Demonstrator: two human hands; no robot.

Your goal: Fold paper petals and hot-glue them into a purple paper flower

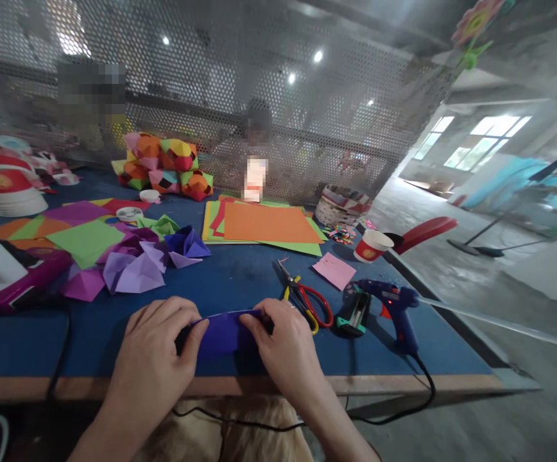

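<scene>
Folded purple paper [223, 333], curved, pinched at both ends above table's near edge

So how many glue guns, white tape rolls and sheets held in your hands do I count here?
glue gun: 1
white tape rolls: 2
purple sheet, held between left hand and right hand: 1
Total: 4
</scene>
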